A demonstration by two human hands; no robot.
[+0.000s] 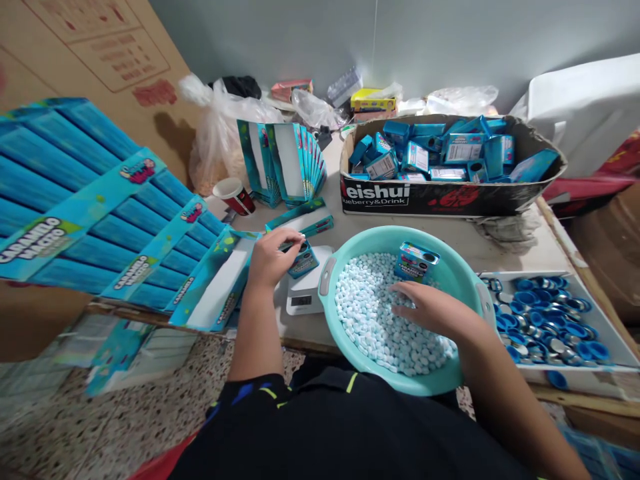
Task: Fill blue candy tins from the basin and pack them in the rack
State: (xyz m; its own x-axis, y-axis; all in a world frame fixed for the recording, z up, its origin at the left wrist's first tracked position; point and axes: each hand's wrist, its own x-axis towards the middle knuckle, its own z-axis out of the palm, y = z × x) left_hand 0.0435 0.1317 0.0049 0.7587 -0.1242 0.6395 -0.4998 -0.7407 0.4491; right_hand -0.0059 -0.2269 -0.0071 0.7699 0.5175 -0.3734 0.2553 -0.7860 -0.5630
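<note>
A teal basin (395, 383) holds a heap of small white and pale blue candies (385, 313). A small blue box (415, 261) with a round opening on top stands in the candies at the back. My right hand (425, 307) hovers over the candies just in front of it, fingers apart. Another small blue box (304, 261) stands on a white digital scale (305, 290) left of the basin. Above its top my left hand (274, 257) pinches a small white piece between thumb and fingertips.
Behind the basin is a carton (425, 200) of blue boxes. A white tray (545, 275) of blue caps lies at right. Flat folded blue boxes (100, 207) fan out at left, near a paper cup (234, 197). A plastic bag (215, 133) stands at the back.
</note>
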